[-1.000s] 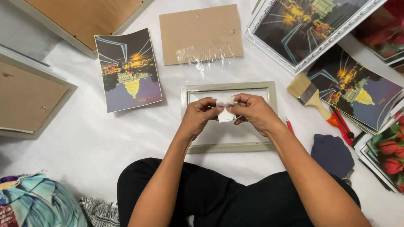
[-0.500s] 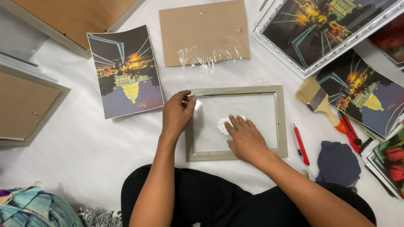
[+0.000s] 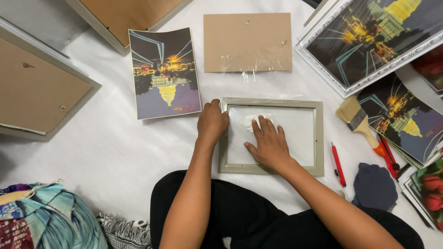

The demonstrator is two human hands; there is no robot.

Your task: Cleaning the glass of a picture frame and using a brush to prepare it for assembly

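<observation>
Grey picture frame (image 3: 272, 105) lies flat; the left hand (image 3: 212, 123) clasps its corner. The right hand (image 3: 268, 144), fingers spread, presses a white wipe (image 3: 251, 121) on the glass; print (image 3: 165, 74) and backing board (image 3: 248, 41) lie unfitted.

A pale grey-green rectangular picture frame (image 3: 271, 136) is being seen against a white sheet-covered floor (image 3: 115, 147), with a crumpled white cloth pad (image 3: 253, 121) lying on its glass. A glossy night-city print (image 3: 164, 73) is being shown in deep purple and blue — streaked with cyan lines and glowing orange and yellow. A plain brown cardboard backing board (image 3: 247, 41) is lying above. A slim red pen (image 3: 338, 163), a tan-bristled brush with orange handle (image 3: 360, 121) and a dark navy cloth (image 3: 374, 186) are being displayed at the right — a turquoise patterned fabric bundle (image 3: 44, 216) at lower left.
</observation>
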